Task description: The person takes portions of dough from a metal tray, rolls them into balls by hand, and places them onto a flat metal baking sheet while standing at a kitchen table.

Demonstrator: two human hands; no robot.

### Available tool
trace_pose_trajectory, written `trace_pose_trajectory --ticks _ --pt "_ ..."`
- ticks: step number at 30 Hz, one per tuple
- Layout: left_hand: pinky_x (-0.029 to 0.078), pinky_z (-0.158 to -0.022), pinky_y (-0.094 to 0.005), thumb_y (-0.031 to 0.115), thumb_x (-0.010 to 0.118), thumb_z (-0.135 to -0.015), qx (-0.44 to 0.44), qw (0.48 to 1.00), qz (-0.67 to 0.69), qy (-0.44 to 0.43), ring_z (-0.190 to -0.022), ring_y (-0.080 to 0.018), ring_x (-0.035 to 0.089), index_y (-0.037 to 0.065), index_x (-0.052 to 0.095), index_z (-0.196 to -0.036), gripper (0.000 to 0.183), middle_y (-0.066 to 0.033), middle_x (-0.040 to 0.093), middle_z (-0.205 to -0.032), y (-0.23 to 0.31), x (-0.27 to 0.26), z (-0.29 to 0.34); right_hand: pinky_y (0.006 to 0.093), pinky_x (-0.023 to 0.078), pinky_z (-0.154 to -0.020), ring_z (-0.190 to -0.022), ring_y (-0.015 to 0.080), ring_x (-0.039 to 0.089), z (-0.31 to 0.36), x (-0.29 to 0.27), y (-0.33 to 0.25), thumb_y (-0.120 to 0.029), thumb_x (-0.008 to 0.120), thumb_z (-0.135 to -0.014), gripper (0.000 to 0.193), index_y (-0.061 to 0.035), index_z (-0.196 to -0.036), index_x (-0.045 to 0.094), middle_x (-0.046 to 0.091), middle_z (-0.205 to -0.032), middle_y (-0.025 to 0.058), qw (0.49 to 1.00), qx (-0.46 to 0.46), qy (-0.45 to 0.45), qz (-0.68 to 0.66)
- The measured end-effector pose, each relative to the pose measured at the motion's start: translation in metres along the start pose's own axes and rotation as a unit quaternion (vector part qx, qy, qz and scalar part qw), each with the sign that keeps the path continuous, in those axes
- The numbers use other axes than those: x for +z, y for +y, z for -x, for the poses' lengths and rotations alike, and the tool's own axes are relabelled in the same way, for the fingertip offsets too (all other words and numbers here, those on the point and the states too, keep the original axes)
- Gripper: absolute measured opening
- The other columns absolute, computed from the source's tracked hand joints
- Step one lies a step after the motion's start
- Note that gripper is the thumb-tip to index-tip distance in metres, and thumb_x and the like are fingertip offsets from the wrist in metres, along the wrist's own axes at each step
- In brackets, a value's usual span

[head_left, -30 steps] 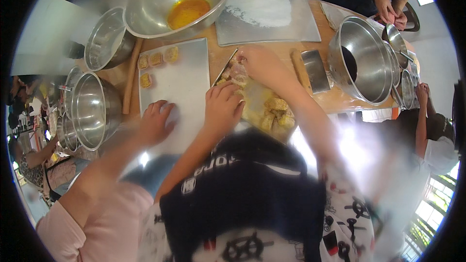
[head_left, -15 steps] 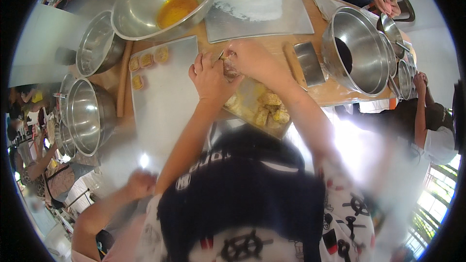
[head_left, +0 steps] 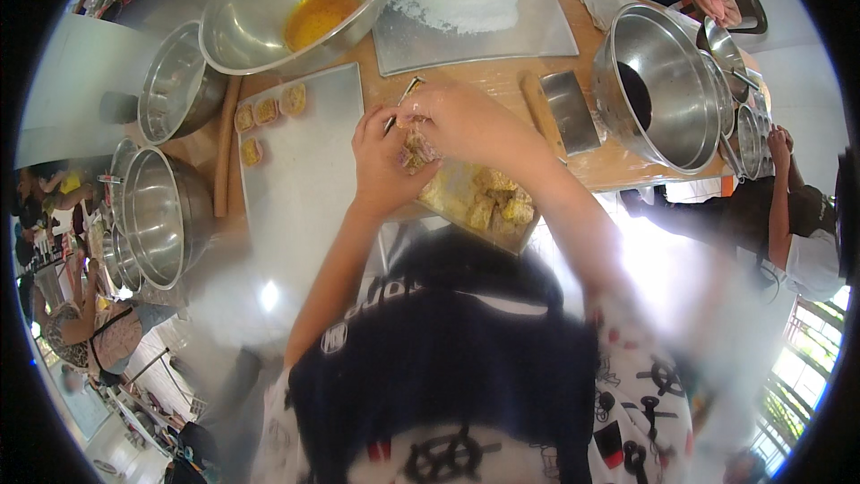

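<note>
Left fingers point(head_left: 366, 132) cup a crumbly lump point(head_left: 417, 152) at their three o'clock. Whether right fingers point(head_left: 417, 103) pinch anything, I cannot tell.

Bright, glare rt, haze lwr L, fisheye

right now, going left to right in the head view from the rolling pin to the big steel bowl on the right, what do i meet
Rolling pin, pale tray, left hand, right hand, yellow pieces, metal scraper, big steel bowl.
</note>
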State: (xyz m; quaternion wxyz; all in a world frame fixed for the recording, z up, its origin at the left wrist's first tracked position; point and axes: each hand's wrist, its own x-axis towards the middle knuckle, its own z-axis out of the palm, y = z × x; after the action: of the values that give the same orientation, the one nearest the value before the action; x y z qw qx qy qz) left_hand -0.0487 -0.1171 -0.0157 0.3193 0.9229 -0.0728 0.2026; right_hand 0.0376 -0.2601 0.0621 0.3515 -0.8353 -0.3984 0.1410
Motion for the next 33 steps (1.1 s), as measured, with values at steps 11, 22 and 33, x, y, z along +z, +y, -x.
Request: trace_pose_trajectory --ticks 11,22,33 --pt "0.028 -0.1 -0.054 0.027 0.079 -0.055 0.006 0.995 -0.062 -0.08 -0.124 -0.0361 0.037 0.015 0.065 -0.095 0.043 -0.0118 0.049 -0.12 0.025 -0.003 0.0 0.0434 0.046 -0.074 -0.083 0.036 0.058 0.04 -0.014 0.005 -0.009 0.055 -0.079 0.015 -0.0027 -0.091 0.063 0.063 -0.084 0.0159 0.993 -0.025 0.113 0.028" --pt "0.023 -0.103 -0.0602 0.027 0.078 -0.057 0.052 0.981 -0.146 -0.12 -0.129 -0.0388 0.032 0.017 0.063 -0.103 0.05 -0.0151 0.046 -0.126 0.029 0.018 0.012 0.0417 0.047 -0.077 -0.086 0.0354 0.058 0.076 0.011 0.019 -0.004 0.058 -0.077 0.01 -0.0044 -0.087 0.062 0.06 -0.088 0.0156 0.98 0.079 0.147 0.11" --pt "0.028 -0.102 -0.0548 0.019 0.072 -0.066 0.029 0.996 0.07 0.039 -0.12 -0.0305 0.042 0.011 0.064 -0.084 0.021 -0.0072 0.053 -0.113 0.043 -0.011 0.006 0.0286 0.045 -0.073 -0.081 0.0235 0.057 0.083 0.005 -0.01 0.005 0.059 -0.076 0.017 -0.0004 -0.092 0.059 0.057 -0.096 0.0158 0.954 0.042 0.297 -0.007"
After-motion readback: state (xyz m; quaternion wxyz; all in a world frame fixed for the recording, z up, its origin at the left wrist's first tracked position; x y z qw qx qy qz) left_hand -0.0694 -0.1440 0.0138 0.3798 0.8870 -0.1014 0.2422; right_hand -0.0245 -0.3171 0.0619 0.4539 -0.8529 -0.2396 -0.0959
